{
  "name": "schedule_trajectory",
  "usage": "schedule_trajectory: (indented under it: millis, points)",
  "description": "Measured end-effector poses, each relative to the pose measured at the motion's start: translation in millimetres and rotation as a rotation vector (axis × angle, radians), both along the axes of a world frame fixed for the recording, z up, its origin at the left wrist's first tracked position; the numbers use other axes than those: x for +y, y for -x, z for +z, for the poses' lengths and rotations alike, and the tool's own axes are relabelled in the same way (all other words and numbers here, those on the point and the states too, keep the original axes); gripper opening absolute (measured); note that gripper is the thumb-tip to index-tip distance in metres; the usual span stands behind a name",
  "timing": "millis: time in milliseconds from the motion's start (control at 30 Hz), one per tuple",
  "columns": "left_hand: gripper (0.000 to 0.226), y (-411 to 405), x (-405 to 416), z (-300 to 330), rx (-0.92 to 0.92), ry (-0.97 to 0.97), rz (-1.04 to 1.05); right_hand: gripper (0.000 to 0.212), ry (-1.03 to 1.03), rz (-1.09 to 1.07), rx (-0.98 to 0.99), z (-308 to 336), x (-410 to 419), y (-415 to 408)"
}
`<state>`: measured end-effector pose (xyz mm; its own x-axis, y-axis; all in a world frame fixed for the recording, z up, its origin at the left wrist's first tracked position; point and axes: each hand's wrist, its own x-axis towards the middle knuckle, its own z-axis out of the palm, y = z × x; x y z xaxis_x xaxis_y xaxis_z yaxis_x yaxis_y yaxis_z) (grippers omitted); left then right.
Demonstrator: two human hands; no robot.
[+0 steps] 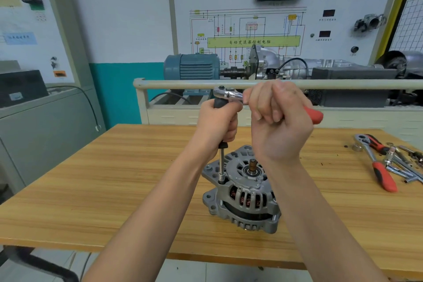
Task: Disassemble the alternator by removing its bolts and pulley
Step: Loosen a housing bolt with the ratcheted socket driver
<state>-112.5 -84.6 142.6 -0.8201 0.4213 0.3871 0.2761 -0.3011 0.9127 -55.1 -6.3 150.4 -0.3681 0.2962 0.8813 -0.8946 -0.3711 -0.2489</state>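
We saw a wooden tabletop (114, 190) carrying the alternator (242, 192) at center, a ratchet wrench (375, 162) and loose tools (405, 162) at right.

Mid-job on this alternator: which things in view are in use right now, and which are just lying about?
In use:
alternator
ratchet wrench, gripped by right hand
extension bar, steadied by left hand on its black grip, down on a housing bolt

Lying about:
second ratchet wrench
loose socket
pile of chrome tools at the table edge
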Motion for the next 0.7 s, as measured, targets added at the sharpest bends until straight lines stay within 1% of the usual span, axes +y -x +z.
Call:
schedule_trajectory:
  millis: [100, 200, 300, 367, 433, 533, 600, 700]
  points:
    - [0.043, 1, -1, -2, 0.024, 0.001, -0.006, 0.049, 0.152, 0.351, -0.137, 7, 18, 7]
    - [0.043, 2, -4, -4, 0.041, -0.004, -0.108, 0.046, 0.307, 0.67, -0.237, 10, 33, 25]
    - [0.038, 5, -10, -1, 0.019, 0.014, -0.263, 0.045, 0.406, 0.864, -0.286, 10, 36, 42]
    - [0.038, 6, -12, 2, 0.012, 0.059, -0.311, 0.045, 0.463, 0.918, -0.301, 10, 36, 48]
    - [0.045, 5, -10, 3, 0.0, 0.092, -0.288, 0.045, 0.485, 0.888, -0.296, 10, 35, 46]
    - [0.051, 3, -4, 2, -0.02, 0.091, -0.139, 0.047, 0.444, 0.693, -0.278, 11, 32, 31]
    - [0.047, 3, -1, 1, -0.026, 0.071, -0.027, 0.049, 0.347, 0.5, -0.241, 9, 23, 18]
    - [0.041, 2, 1, 2, -0.037, 0.051, 0.091, 0.046, 0.129, 0.104, -0.097, 1, -2, 3]
